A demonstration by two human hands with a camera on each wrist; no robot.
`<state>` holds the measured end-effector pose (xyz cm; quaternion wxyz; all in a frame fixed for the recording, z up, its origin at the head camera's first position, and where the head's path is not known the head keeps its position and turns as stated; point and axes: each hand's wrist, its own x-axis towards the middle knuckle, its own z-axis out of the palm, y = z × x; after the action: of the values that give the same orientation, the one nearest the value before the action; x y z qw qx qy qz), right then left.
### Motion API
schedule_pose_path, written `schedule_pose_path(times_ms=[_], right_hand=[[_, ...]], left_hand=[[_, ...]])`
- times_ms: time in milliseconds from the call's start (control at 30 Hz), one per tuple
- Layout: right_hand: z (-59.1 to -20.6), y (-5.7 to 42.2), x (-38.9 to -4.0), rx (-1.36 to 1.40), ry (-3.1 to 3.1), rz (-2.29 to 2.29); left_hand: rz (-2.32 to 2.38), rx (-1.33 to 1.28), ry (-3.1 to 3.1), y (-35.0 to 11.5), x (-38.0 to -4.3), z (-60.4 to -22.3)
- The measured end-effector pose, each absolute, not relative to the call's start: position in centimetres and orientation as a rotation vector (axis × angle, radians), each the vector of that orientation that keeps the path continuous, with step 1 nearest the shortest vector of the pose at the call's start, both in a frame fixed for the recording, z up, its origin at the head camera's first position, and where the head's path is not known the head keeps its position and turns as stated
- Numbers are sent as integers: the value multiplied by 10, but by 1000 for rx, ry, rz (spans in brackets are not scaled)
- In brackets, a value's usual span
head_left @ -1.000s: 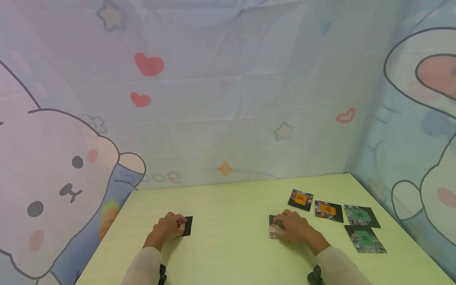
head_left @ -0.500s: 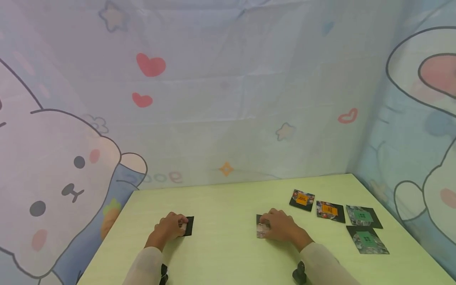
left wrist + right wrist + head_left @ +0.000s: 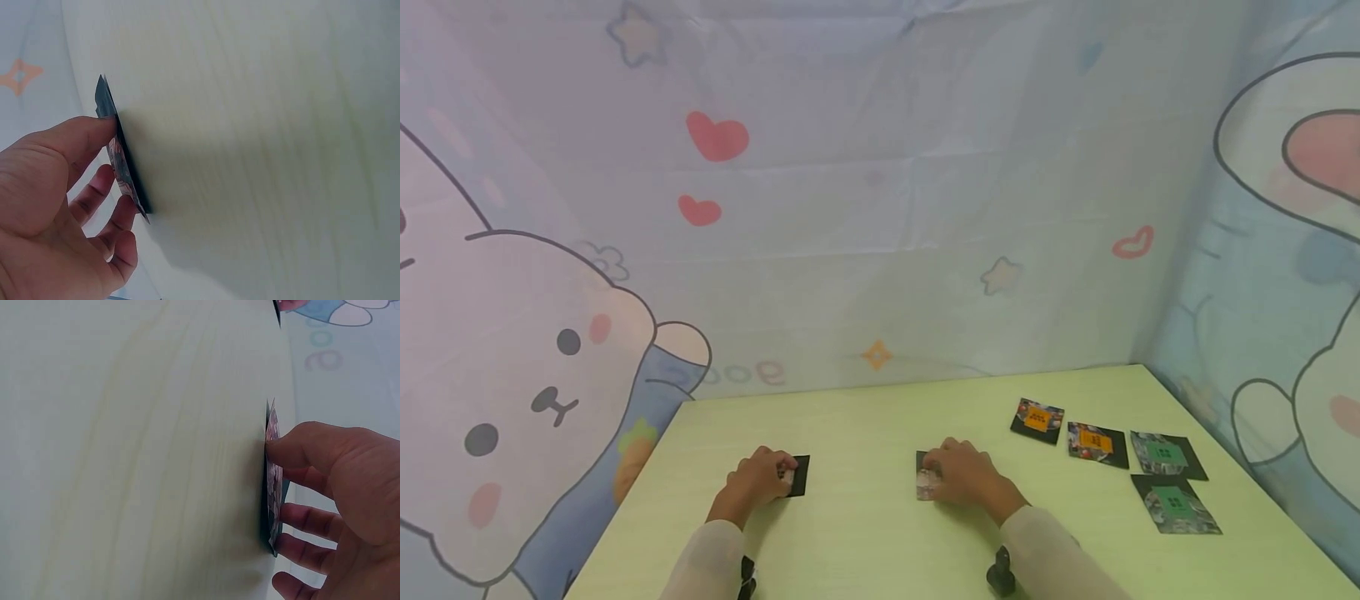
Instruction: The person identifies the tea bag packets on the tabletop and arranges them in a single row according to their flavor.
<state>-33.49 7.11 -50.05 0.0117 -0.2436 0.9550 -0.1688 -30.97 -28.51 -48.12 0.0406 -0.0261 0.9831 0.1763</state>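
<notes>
My left hand (image 3: 751, 480) is at the left of the table, thumb and curled fingers gripping a small flat dark packet (image 3: 800, 477). In the left wrist view the thumb lies over this packet (image 3: 127, 172), whose face carries a reddish picture. Nearer the middle, my right hand (image 3: 967, 477) grips a second dark packet (image 3: 922, 482) with a pale pinkish print. The right wrist view has the thumb on the face of that packet (image 3: 274, 481) and fingers along its far edge. Both packets are partly hidden by the hands.
On the right lie two packets with orange labels, one farther back (image 3: 1037, 420) and one beside it (image 3: 1097, 444). Two green-labelled packets, an upper (image 3: 1168, 455) and a lower (image 3: 1176, 503), lie near the right edge. A printed cloth (image 3: 850, 208) backs the pale table (image 3: 857, 533).
My right hand has slid left across the table with its packet, toward the left hand. The left hand and its packet have stayed almost in place.
</notes>
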Motion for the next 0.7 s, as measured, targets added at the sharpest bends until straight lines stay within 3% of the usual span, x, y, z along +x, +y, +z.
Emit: schedule_pose_path(times_ms=[700], right_hand=[[-502,18,-337,-814,2969,-492]], left_hand=[[559,-93,3007,-286,-311,-485]])
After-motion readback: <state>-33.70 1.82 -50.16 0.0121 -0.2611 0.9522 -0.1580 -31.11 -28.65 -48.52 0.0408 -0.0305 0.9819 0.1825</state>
